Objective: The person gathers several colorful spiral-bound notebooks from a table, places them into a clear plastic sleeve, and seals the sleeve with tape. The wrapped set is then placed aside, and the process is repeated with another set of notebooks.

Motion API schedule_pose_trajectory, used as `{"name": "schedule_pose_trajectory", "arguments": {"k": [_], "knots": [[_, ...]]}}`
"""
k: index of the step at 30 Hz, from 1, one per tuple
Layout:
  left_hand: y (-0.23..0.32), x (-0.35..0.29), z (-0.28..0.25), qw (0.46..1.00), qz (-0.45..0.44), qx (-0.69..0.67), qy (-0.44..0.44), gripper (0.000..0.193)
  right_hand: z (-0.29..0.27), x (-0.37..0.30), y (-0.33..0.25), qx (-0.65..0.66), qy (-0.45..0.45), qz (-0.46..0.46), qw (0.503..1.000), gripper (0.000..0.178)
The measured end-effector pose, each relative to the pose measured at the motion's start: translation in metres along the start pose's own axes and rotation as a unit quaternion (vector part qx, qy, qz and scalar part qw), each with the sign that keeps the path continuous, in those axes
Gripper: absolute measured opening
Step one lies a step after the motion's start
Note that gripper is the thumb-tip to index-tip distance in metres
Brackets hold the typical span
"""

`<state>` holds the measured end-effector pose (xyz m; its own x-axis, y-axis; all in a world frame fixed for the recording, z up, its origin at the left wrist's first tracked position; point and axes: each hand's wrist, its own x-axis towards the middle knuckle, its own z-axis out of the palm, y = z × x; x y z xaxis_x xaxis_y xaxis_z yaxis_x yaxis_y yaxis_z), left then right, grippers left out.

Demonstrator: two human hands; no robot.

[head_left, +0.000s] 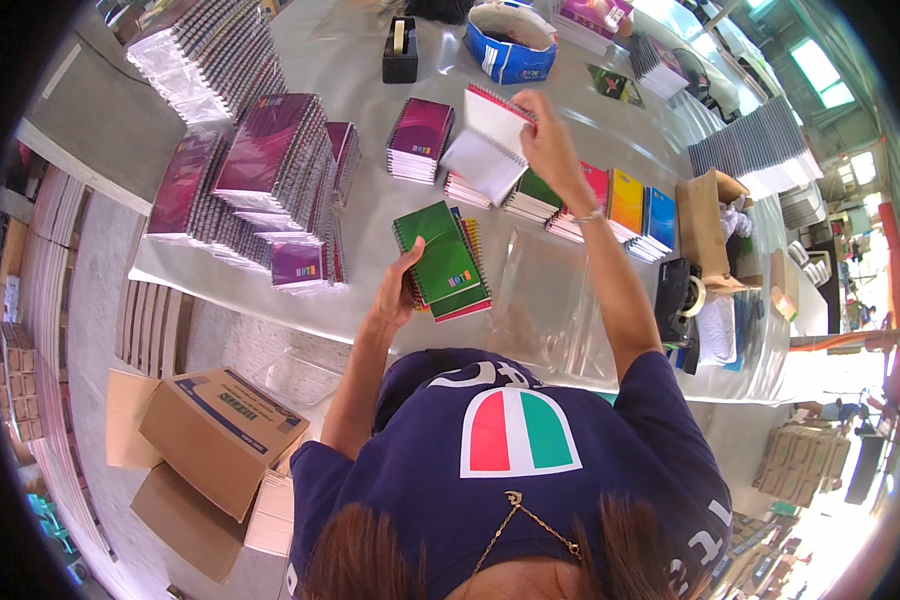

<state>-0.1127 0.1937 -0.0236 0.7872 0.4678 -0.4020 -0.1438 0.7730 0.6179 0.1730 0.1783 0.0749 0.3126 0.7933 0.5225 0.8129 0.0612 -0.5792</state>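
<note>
My left hand (398, 288) is closed on a small bundle of spiral notebooks, its thumb lying on the green notebook (440, 258) on top. Edges of yellow and red covers stick out beneath the green one. Farther off, my right hand (550, 145) pinches the upper edge of a spiral notebook (490, 155), which hangs open with its white pages showing. Below that notebook is a short stack with pinkish-red edges (467, 190). To its left stands a stack of purple notebooks (420, 138). Stacks of green (535, 195), red (592, 190), yellow (626, 202) and blue notebooks (659, 218) run rightward.
Plastic-wrapped purple notebook piles (270, 165) fill the table's left side. At the back are a tape dispenser (400, 55) and a blue round container (511, 55). Clear plastic bags (545, 290) lie before me. Right: an open carton (708, 230) and another tape dispenser (680, 300). A cardboard box (220, 425) stands lower left.
</note>
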Motion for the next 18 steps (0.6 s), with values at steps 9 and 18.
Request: {"name": "schedule_pose_trajectory", "arguments": {"k": [9, 18], "knots": [[0.009, 0.010, 0.011, 0.999, -0.030, 0.008, -0.021, 0.054, -0.024, 0.007, -0.048, 0.069, 0.014, 0.045, 0.996, 0.035], [0.003, 0.016, 0.006, 0.999, -0.040, -0.003, -0.011, 0.050, -0.011, 0.019, -0.043, -0.028, 0.237, 0.031, 0.971, 0.033]]}}
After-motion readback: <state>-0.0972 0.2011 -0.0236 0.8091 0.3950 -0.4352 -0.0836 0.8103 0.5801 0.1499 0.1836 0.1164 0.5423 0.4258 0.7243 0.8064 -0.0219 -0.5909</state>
